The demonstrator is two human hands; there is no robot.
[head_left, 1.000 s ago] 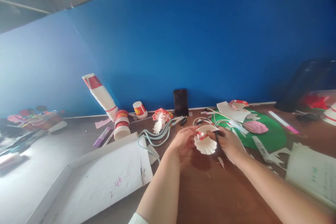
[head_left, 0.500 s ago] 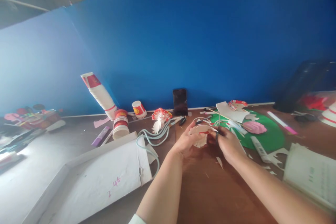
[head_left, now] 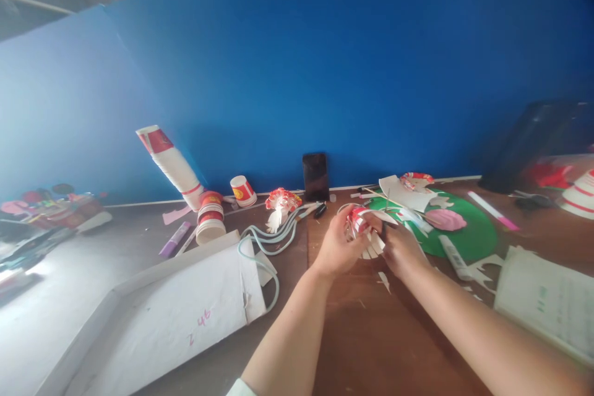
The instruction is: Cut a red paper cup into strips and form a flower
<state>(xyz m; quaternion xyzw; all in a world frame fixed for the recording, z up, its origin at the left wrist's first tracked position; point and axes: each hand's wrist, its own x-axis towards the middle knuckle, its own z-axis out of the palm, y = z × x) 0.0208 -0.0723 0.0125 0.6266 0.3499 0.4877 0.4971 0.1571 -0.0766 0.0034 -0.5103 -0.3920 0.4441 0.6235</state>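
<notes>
My left hand (head_left: 338, 241) is closed around a paper cup (head_left: 371, 246) whose side is cut into white strips, with some red print showing. Close against its right side, my right hand (head_left: 403, 246) grips scissors (head_left: 383, 232); a bit of the black handle shows, while the blades are mostly hidden behind the cup and fingers. Both hands are raised over the brown table. Below them lies a white paper scrap (head_left: 383, 281).
On the left are a white box lid (head_left: 158, 322), a pale cable (head_left: 278, 255) and stacked paper cups (head_left: 179, 173). A phone (head_left: 315, 176) leans on the blue partition. Right of my hands lie a green disc (head_left: 480, 241), a glue tube (head_left: 455, 258) and a book (head_left: 547, 303).
My left hand has turned the cut cup, so its red printed side and strips now show between my hands. The view has shifted slightly.
</notes>
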